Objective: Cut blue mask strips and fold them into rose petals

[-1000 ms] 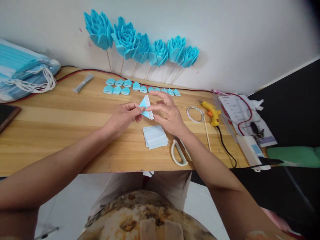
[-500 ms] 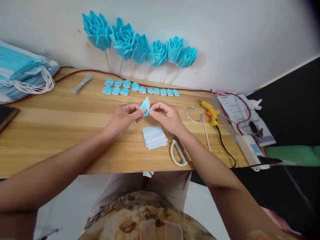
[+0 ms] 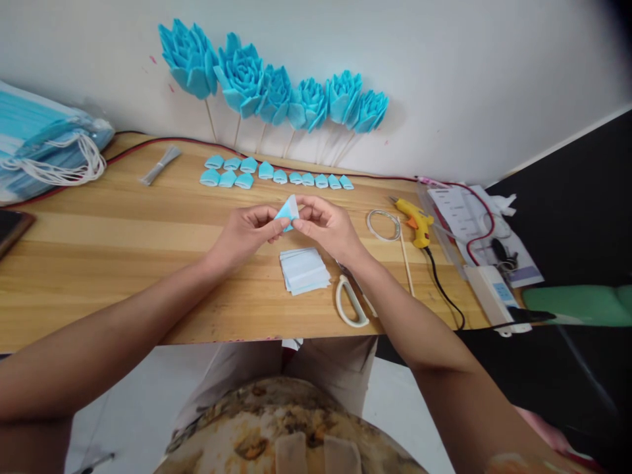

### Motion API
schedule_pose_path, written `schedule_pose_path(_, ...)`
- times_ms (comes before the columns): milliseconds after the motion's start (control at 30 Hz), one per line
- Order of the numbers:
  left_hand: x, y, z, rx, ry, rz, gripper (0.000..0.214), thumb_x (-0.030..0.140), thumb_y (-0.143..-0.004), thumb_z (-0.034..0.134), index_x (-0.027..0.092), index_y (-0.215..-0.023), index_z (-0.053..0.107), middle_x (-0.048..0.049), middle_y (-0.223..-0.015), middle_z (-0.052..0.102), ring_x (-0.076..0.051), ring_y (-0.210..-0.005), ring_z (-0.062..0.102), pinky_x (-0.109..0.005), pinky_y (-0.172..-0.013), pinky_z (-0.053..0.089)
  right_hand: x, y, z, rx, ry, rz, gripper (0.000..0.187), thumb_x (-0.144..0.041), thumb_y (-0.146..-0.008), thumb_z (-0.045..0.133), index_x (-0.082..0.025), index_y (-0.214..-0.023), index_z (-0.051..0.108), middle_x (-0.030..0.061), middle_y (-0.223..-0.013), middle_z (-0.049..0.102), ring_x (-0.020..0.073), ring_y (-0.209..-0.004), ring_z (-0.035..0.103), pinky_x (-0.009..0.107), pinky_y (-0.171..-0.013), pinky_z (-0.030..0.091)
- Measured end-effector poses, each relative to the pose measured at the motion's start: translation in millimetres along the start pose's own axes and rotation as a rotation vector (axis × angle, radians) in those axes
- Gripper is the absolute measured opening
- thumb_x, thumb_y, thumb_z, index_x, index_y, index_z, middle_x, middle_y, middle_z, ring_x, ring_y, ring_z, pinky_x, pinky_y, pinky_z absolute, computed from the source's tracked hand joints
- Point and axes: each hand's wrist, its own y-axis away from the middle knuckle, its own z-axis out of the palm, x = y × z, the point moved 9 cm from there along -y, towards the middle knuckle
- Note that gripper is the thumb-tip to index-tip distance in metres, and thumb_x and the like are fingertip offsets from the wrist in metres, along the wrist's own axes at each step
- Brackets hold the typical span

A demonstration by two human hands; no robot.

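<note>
Between my two hands is a small folded square of blue and white fabric (image 3: pixel 286 212), raised above the tabletop. My left hand (image 3: pixel 249 230) pinches its left side between thumb and fingers. On the other side my right hand (image 3: pixel 326 227) grips the right edge, thumb in front and fingers behind. Just below the hands lies a stack of pale fabric squares (image 3: pixel 305 271). Scissors with a white handle (image 3: pixel 351 303) rest partly under my right forearm. Beyond the hands, several folded blue petals (image 3: pixel 265 170) are lined up on the table.
Blue flowers on sticks (image 3: pixel 241 76) lean against the wall. To the right are a wire coil (image 3: pixel 383 226), a thin stick (image 3: pixel 406 260), a yellow glue gun (image 3: pixel 417 222) and a power strip (image 3: pixel 498 296). Bagged face masks (image 3: pixel 44 141) and a wire bundle (image 3: pixel 160 165) are at left.
My right fingers have shifted up and behind the fabric, and its white flap now lies folded over toward the right. Both hands stay in nearly the same place.
</note>
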Motion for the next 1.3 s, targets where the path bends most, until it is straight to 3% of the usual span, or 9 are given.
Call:
schedule_pose_path(200,-2,-1,1.7,-0.021,0.028,-0.018,0.033,0.047,-0.074,0.075,0.019,-0.063,0.061,0.0016,-0.062,0.059,-0.01,-0.059,0.052,-0.025,-0.061,0.044,-6,2,2,-0.006,0.023,-0.006,0.044,-0.043,-0.082,0.071,-0.021,-0.12,0.065,-0.0001,-0.088,0.07,0.0136,-0.082,0.064,0.029,-0.08,0.052)
schedule_pose_path(400,-4,-1,5.1,-0.059,0.002,-0.053,0.031,0.043,-0.075,0.073,0.018,-0.063,0.059,0.0014,-0.062,0.058,-0.01,-0.057,0.05,-0.025,-0.058,0.04,-19,5,0,0.027,-0.024,0.013,0.032,-0.049,-0.088,0.063,-0.02,-0.099,0.071,0.0014,-0.093,0.071,0.0141,-0.089,0.065,0.029,-0.088,0.051)
schedule_pose_path(767,-1,2,11.3,-0.119,-0.138,-0.041,0.025,0.036,-0.078,0.067,0.017,-0.066,0.057,0.0043,-0.059,0.05,-0.008,-0.054,0.043,-0.022,-0.052,0.031,-16,4,1,0.037,0.009,-0.029,0.018,-0.035,-0.079,0.073,-0.019,-0.087,0.07,-0.0013,-0.078,0.067,0.0114,-0.072,0.059,0.026,-0.072,0.05)
schedule_pose_path(1000,-3,1,12.3,-0.153,-0.09,-0.052,0.027,0.04,-0.079,0.068,0.017,-0.067,0.057,0.0031,-0.059,0.055,-0.007,-0.053,0.047,-0.021,-0.051,0.036,-40,7,-1,0.083,0.235,-0.269,0.008,-0.025,-0.084,0.07,-0.022,-0.09,0.075,-0.0006,-0.081,0.07,0.0122,-0.075,0.062,0.028,-0.073,0.051)
schedule_pose_path(1300,-5,1,13.9,-0.17,0.01,-0.07,0.027,0.04,-0.079,0.07,0.017,-0.069,0.058,0.0021,-0.061,0.061,-0.007,-0.053,0.051,-0.019,-0.052,0.043,-59,18,0,0.135,0.529,-0.577,0.019,-0.02,-0.093,0.059,-0.025,-0.101,0.076,0.0016,-0.094,0.074,0.0146,-0.085,0.066,0.031,-0.079,0.052)
